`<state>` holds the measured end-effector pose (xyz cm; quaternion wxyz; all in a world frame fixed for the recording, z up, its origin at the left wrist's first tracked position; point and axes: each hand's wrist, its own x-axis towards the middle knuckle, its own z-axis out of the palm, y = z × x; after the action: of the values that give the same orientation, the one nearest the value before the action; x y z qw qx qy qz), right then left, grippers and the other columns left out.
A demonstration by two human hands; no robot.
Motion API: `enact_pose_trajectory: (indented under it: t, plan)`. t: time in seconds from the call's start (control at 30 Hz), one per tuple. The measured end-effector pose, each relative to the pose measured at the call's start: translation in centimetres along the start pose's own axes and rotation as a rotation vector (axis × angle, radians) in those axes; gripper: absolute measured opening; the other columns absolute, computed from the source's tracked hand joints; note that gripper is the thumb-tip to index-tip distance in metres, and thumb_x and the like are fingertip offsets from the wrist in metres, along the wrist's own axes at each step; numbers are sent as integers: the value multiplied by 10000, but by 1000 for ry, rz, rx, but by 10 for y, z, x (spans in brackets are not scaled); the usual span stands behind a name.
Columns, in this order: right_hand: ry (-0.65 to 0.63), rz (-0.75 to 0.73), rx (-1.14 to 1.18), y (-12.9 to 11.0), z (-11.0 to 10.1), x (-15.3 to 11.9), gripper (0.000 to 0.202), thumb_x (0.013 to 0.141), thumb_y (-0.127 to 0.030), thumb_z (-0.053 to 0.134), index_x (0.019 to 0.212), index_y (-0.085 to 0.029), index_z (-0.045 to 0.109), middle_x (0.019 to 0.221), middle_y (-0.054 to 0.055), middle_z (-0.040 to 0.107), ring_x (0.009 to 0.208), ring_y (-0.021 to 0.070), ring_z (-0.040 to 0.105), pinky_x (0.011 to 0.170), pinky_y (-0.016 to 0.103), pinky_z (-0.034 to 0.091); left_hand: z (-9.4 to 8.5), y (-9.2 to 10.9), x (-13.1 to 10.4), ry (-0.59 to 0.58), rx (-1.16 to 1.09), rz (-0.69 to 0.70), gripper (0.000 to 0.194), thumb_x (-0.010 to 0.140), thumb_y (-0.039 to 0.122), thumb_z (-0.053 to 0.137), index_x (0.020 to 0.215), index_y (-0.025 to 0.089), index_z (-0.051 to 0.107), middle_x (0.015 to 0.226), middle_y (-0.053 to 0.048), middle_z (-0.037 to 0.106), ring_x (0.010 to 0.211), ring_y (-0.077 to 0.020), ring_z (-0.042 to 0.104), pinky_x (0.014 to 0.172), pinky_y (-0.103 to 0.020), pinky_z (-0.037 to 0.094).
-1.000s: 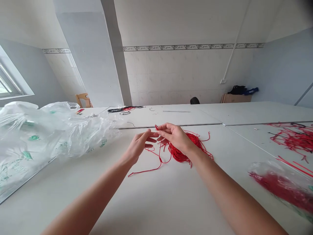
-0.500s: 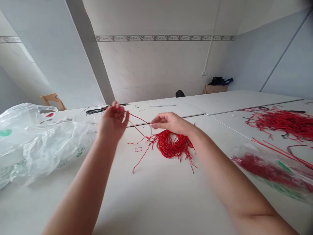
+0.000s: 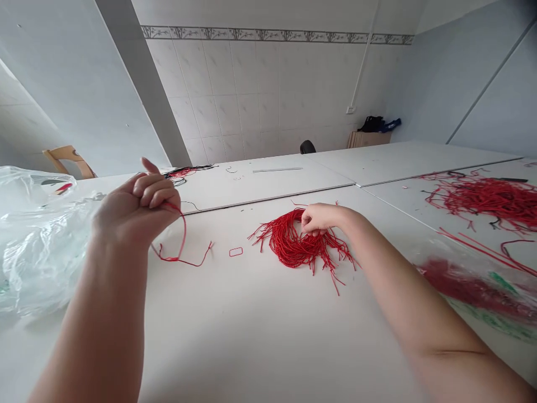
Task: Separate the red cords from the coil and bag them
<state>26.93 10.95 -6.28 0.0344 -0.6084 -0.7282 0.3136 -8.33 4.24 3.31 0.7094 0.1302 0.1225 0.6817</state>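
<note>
A thin red cord loop hangs from my left hand, whose fingers are curled round it, palm up. The cord's knotted part and loose ends hang low over the white table. At the centre lies a coiled bundle of red braided cords, its frayed ends spread to both sides. My right hand is at the bundle's upper right, fingertips pinched together at the cords; whether they grip one is too small to tell. Left of the bundle lies a small red rectangular outline.
Clear plastic bags cover the left side. At right are a loose red cord pile and a bag of red material. Dark cords and a thin grey strip lie farther back.
My left hand has moved left and closed, drawing the cord loop away from the bundle. My right hand has moved right and down onto the bundle. The view has shifted slightly.
</note>
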Motion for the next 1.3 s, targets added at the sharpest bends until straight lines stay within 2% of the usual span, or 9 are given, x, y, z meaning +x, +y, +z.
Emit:
enact_pose_trajectory:
  t: [0.13,0.27,0.43,0.53,0.7,0.83,1.1,1.23,1.3]
  plan:
    - [-58,92,-68,1,13,6,263,577,-237,913,567,-208,653,582,24,681,596,199,663,595,320,542,9,-22,-8,6,-14,-4,397,1071,96,313,1192,310,624,494,71,255,349,-144,244,309,-286,251]
    - [-91,118,-84,2,21,12,260,588,-194,895,558,-212,637,595,26,683,642,206,684,629,325,568,14,-23,-15,-13,-32,-15,388,1058,97,346,1164,334,635,485,66,285,347,-144,255,303,-280,262]
    - [-99,26,4,7,-1,-1,152,689,-197,840,644,-201,695,737,62,751,749,218,728,668,305,573,22,-19,-29,-54,-48,9,429,1033,71,353,1200,356,627,490,61,304,352,-162,276,298,-295,274]
    - [113,-109,142,20,-31,-24,129,821,-331,773,841,-208,739,971,80,793,891,216,731,774,321,577,26,-15,-38,-104,-42,61,394,1045,66,362,1158,325,637,509,62,312,368,-152,293,318,-279,279]
    - [785,-536,817,30,-63,-59,243,820,-436,812,892,-250,673,1092,76,778,1016,233,739,934,422,586,28,-9,-45,-167,-5,105,288,1040,56,388,1005,225,620,527,77,308,404,-100,275,371,-223,267]
    - [957,-775,1025,15,-62,-69,152,892,-370,767,904,-282,644,1238,59,754,1139,230,717,1036,440,548,29,-14,-43,-122,3,105,279,1040,50,386,978,208,606,520,82,306,398,-88,273,367,-212,261]
    - [858,-932,834,2,-59,-79,154,941,-439,675,953,-298,614,1562,-11,571,1429,224,569,1202,477,448,29,-22,-42,-88,55,97,273,1084,93,355,976,210,577,504,87,306,379,-86,278,355,-208,274]
    - [1069,-677,301,14,-62,-74,186,847,-396,765,875,-243,664,1497,109,582,1506,332,466,1247,572,360,29,-23,-41,-82,54,87,287,1093,100,341,967,206,575,506,88,301,379,-85,268,353,-213,269]
    - [1079,-657,284,17,-62,-71,174,870,-396,745,899,-241,673,1530,123,539,1534,335,426,1238,565,376,28,-23,-41,-79,54,79,292,1098,109,336,964,201,577,507,90,300,381,-84,269,356,-212,271]
